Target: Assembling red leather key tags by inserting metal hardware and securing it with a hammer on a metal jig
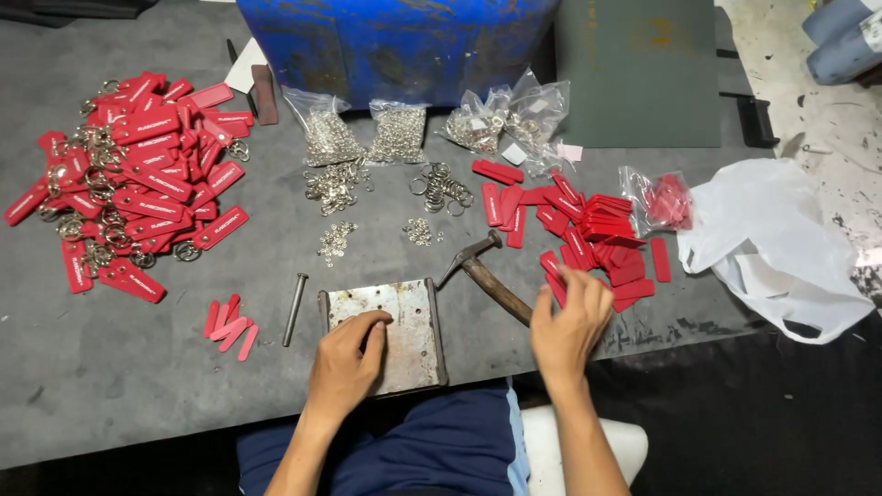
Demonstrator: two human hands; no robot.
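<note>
Work surface: dark grey mat, scuffed, covers most of view.
Blue drum: worn paint, at far edge of mat, centre.
Green panel: flat, just right of drum.
Floor: pale concrete, stained, right of panel.
Light: even, overhead, soft shadows.

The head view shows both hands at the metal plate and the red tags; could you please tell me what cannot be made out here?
- Right hand: its own fingers hide whether it grips a tag from the red tags.
- Left hand: covers part of the metal plate; anything beneath is hidden.
- Hammer: handle end disappears behind the right hand.
- Small metal pieces: too small to tell their kind.
- Blue container: cut off by the top edge.
</note>
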